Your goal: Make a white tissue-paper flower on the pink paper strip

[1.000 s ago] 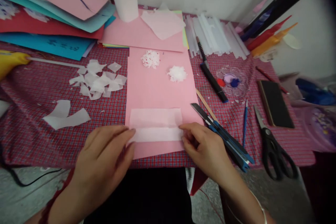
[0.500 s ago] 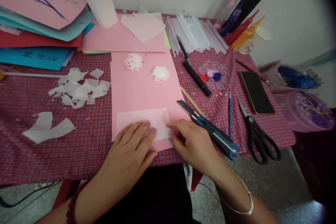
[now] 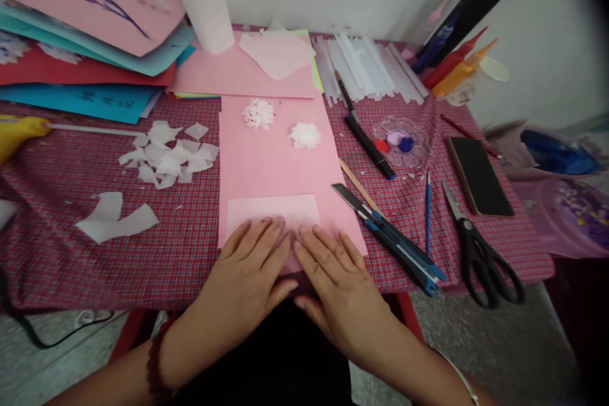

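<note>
A thin white paper strip lies across the near end of a pink sheet. My left hand rests flat on the strip's left part, fingers stretched out. Beside it my right hand lies flat over the right part, fingers spread. Both palms cover the strip's near edge. Farther up the pink sheet sit two crumbly white clumps: a red-flecked clump and a plain white clump.
To the right lie a utility knife, black scissors, a thin blue brush, a phone and a paint palette. Paper scraps and a yellow glue gun are left. Glue sticks lie behind.
My right hand has gone from pinched fingers at the strip's right edge to lying flat on it. My left hand stays flat. The view has shifted slightly left.
</note>
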`<state>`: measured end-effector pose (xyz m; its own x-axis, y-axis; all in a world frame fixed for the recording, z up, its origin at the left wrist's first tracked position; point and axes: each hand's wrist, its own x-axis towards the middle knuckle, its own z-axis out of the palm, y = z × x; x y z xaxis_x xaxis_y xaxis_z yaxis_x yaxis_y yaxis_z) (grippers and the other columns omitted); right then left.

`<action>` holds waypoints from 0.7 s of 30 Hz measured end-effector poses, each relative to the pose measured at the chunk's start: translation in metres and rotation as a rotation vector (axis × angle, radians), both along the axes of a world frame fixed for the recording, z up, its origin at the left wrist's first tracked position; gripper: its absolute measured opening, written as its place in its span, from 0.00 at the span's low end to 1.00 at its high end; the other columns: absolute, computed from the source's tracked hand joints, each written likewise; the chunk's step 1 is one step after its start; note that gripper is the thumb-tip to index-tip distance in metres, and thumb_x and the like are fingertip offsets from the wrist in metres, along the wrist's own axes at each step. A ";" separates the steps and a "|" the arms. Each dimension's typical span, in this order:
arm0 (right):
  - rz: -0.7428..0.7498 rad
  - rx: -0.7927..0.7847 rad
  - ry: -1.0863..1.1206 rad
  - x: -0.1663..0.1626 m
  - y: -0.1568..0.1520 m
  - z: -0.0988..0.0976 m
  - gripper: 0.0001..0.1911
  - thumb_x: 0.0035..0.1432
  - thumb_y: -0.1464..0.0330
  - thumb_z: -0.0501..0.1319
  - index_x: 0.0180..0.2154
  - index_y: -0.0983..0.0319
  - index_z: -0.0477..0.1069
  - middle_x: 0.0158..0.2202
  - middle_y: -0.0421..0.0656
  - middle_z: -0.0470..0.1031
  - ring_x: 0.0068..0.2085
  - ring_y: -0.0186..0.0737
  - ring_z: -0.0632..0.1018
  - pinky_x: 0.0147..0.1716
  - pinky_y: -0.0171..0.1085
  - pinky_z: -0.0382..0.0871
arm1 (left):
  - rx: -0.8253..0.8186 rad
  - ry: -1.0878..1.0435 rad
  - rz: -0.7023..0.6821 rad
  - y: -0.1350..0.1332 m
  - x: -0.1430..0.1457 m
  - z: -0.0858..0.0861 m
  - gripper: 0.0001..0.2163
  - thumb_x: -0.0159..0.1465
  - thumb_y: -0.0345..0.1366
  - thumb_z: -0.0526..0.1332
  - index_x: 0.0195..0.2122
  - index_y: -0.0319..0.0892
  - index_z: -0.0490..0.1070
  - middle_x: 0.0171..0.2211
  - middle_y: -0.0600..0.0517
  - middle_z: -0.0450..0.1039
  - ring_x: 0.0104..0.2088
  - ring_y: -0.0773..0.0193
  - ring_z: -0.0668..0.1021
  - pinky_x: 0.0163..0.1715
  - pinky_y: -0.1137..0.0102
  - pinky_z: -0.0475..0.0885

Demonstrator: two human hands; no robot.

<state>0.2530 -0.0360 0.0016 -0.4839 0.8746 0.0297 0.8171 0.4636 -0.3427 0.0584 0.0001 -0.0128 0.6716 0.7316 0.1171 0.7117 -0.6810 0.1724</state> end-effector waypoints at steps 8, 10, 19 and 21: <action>0.014 -0.025 -0.117 -0.002 -0.006 -0.009 0.36 0.59 0.56 0.56 0.64 0.64 0.49 0.68 0.45 0.44 0.67 0.45 0.47 0.64 0.52 0.36 | 0.091 -0.040 0.032 -0.014 -0.012 -0.002 0.29 0.63 0.45 0.55 0.61 0.33 0.55 0.62 0.39 0.57 0.63 0.51 0.57 0.62 0.57 0.48; 0.010 -0.007 -0.111 -0.002 -0.006 -0.009 0.35 0.60 0.57 0.56 0.64 0.64 0.49 0.67 0.45 0.45 0.67 0.45 0.48 0.64 0.52 0.37 | 0.102 -0.018 -0.019 -0.021 -0.013 -0.004 0.27 0.63 0.46 0.55 0.60 0.34 0.58 0.61 0.41 0.59 0.62 0.53 0.58 0.63 0.59 0.45; 0.011 0.064 -0.108 0.000 -0.009 -0.014 0.30 0.60 0.65 0.56 0.62 0.60 0.53 0.67 0.45 0.49 0.66 0.47 0.51 0.63 0.54 0.45 | 0.072 0.074 -0.016 -0.038 -0.012 -0.005 0.26 0.65 0.49 0.50 0.60 0.39 0.59 0.63 0.48 0.57 0.64 0.57 0.55 0.64 0.58 0.32; 0.014 0.070 -0.116 0.000 -0.008 -0.015 0.30 0.60 0.66 0.56 0.62 0.61 0.53 0.66 0.44 0.50 0.66 0.48 0.51 0.63 0.55 0.46 | 0.065 0.079 -0.010 -0.038 -0.012 -0.005 0.28 0.65 0.50 0.49 0.61 0.39 0.57 0.63 0.47 0.56 0.64 0.57 0.55 0.64 0.58 0.33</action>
<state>0.2531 -0.0442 -0.0133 -0.5001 0.8653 0.0330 0.8425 0.4951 -0.2125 0.0462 -0.0376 -0.0179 0.6876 0.7176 0.1108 0.7147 -0.6958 0.0715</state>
